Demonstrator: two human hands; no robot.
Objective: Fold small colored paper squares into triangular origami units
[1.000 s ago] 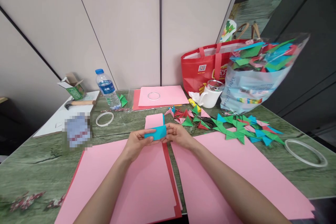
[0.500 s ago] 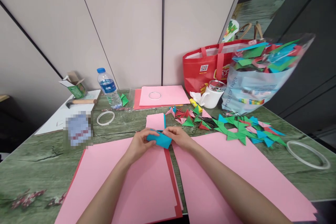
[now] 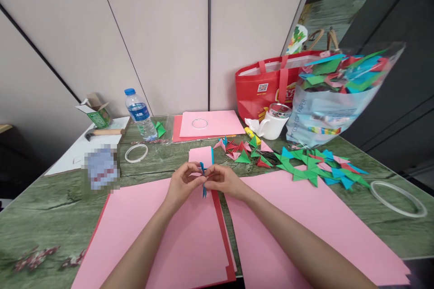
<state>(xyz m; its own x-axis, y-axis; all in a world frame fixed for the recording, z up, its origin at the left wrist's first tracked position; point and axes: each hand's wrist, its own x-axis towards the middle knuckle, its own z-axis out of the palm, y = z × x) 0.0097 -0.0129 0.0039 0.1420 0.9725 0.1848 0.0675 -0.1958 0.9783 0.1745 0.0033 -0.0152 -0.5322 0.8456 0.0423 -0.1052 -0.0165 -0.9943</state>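
Observation:
A small piece of folded blue paper (image 3: pixel 204 191) is held edge-on between both hands, just above the left pink sheets (image 3: pixel 190 235). My left hand (image 3: pixel 185 183) pinches it from the left with thumb and fingers. From the other side my right hand (image 3: pixel 225 182) grips it the same way, the fingertips of both hands meeting at its middle. Only the paper's narrow top and bottom ends show; the rest is hidden by fingers. Right behind the hands lies a stack of small pink squares (image 3: pixel 200 154) with a blue edge.
Folded paper pieces (image 3: pixel 242 151) lie behind my right hand, and a ring of green ones (image 3: pixel 305 169) farther right. A white mug (image 3: pixel 274 123), red bag (image 3: pixel 257 95) and filled plastic bag (image 3: pixel 332 108) stand behind. Left are a bottle (image 3: pixel 140 115), tape roll (image 3: pixel 136 153) and hammer (image 3: pixel 105 132).
The blue paper has turned from showing its broad face to standing edge-on. My right hand has shifted slightly left and down, and both hands now meet around the paper's middle.

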